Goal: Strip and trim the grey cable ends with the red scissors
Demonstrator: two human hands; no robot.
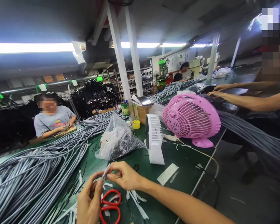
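Note:
My left hand point(92, 196) and my right hand point(124, 175) meet above the green table, fingertips pinched together. Between them is a thin pale strip point(106, 169), gripped by both; its exact kind is too small to make out. Just below my hands lies a pair of scissors point(110, 203) with red handles, its blades mostly hidden. White paper-like scraps point(138, 207) are scattered to the right of the scissors. Long grey cables point(30, 174) are piled in loops to the left of my left hand.
Beyond my hands stand a clear bag point(119, 140) of small grey pieces, a white fan point(155, 143) and a large pink fan point(191, 118). A labelled strip point(168, 174) lies on the green table point(189, 169). One person sits across at left; another person's arms point(247, 98) reach in from the right.

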